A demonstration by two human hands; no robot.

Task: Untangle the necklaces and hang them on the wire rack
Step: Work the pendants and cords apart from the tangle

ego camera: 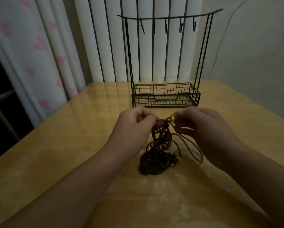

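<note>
Fingertips of left hand (pixel 134 120) curled under, hidden behind knuckles; exact pinch point on cord not visible. Right hand (pixel 202 122) same: fingertips partly covered by own fingers. Tangle of necklaces (pixel 161 142) too dense and dark, number of cords impossible to count. Pendants (pixel 152 163) at bottom overlap in dim light, shapes unclear. Both forearms cut by lower picture edge. Left hooks of wire rack (pixel 166 94) thin, slightly blurred against radiator (pixel 115 38).

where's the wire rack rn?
Head view: the wire rack stands upright at the table's far edge, centre-right, just beyond both hands and the tangled necklaces, with its hooks bare.
</note>
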